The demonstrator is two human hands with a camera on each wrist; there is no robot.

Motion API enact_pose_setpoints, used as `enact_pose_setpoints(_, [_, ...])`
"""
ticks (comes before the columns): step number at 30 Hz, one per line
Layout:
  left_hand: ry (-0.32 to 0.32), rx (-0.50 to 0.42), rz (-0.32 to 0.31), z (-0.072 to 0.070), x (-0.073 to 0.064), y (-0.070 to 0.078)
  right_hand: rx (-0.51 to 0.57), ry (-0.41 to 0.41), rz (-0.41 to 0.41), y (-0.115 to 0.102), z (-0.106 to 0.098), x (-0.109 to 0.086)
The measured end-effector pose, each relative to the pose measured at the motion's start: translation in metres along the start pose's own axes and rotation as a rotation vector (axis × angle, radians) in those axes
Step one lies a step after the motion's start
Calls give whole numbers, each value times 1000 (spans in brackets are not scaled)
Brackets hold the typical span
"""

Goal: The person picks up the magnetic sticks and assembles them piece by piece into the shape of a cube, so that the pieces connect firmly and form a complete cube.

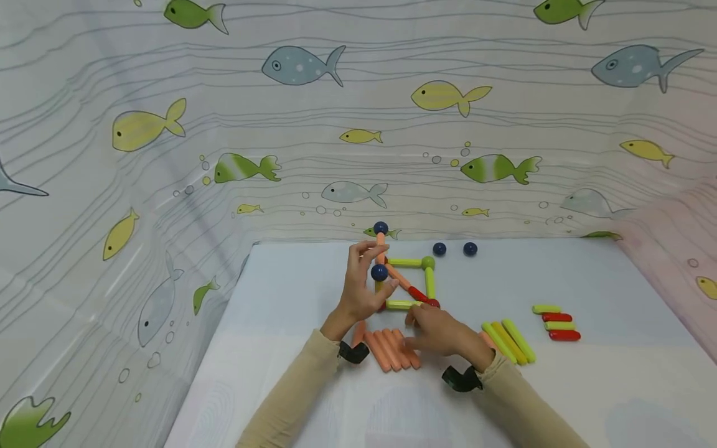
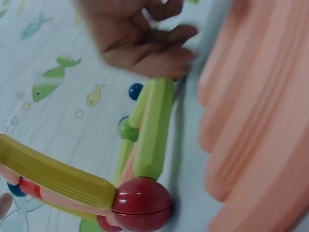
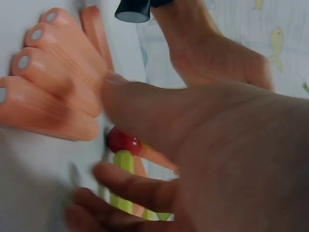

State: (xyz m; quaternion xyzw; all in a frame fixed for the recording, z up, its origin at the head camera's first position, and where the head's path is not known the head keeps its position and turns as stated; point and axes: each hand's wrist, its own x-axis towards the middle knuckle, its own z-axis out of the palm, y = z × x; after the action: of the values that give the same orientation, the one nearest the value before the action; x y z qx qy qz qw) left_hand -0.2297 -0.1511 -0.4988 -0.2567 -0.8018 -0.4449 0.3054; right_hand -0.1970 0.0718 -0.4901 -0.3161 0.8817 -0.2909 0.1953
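Note:
A frame of toy building sticks and balls stands mid-table, with lime sticks (image 1: 404,305), a green ball (image 1: 428,262) and red balls (image 2: 142,205). An orange-and-red diagonal (image 1: 399,277) crosses it. One blue ball (image 1: 379,272) tops a yellow stick (image 2: 58,174) at the near left corner; another blue ball (image 1: 381,228) sits higher behind. My left hand (image 1: 358,289) curves loosely around the near blue ball, thumb and fingers apart. My right hand (image 1: 439,330) hovers by the near right corner, its thumb over a row of orange sticks (image 1: 386,351), gripping nothing.
Two loose blue balls (image 1: 439,249) lie at the back of the table. To the right are long lime and yellow sticks (image 1: 506,341), then short lime and red sticks (image 1: 562,326). A fish-patterned curtain (image 1: 403,124) hangs behind and at the sides.

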Motion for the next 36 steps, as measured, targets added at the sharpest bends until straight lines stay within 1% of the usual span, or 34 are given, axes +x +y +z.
enact_pose_setpoints(2, [-2, 56, 6, 1, -4, 0, -5, -75, 14, 3, 2, -4])
enact_pose_setpoints(4, [1, 86, -10, 1, -8, -1, 5, -120, 14, 5, 3, -7])
enact_pose_setpoints(7, [7, 93, -38, 1, -13, -2, 22, -134, 5, 9, 4, -10])
enact_pose_setpoints(10, [3, 89, -45, -2, -15, -1, 28, -160, 3, 13, 2, -12])
enact_pose_setpoints(15, [-14, 98, -15, -6, -16, -2, 49, -205, -23, 21, -6, -12])
enact_pose_setpoints(18, [-35, 85, -4, -9, -17, -2, 70, -181, -70, 27, -13, -13])
enact_pose_setpoints(20, [-53, 65, -8, -11, -18, -2, 82, -160, -84, 30, -18, -13])
enact_pose_setpoints(22, [-69, 35, -24, -13, -18, -2, 76, -159, -83, 31, -21, -14])
enact_pose_setpoints(24, [-84, -3, -43, -14, -19, -3, 65, -184, -38, 30, -20, -14])
enact_pose_setpoints(26, [-89, -60, -63, -15, -20, -4, 46, -200, -2, 27, -19, -14])
enact_pose_setpoints(30, [-81, -173, -108, -15, -20, -4, 22, -195, 49, 22, -15, -12])
enact_pose_setpoints(33, [-66, -233, -132, -15, -20, -4, 29, -188, 41, 24, -16, -12])
enact_pose_setpoints(36, [-56, -275, -149, -14, -21, -4, 51, -182, -5, 30, -23, -13])
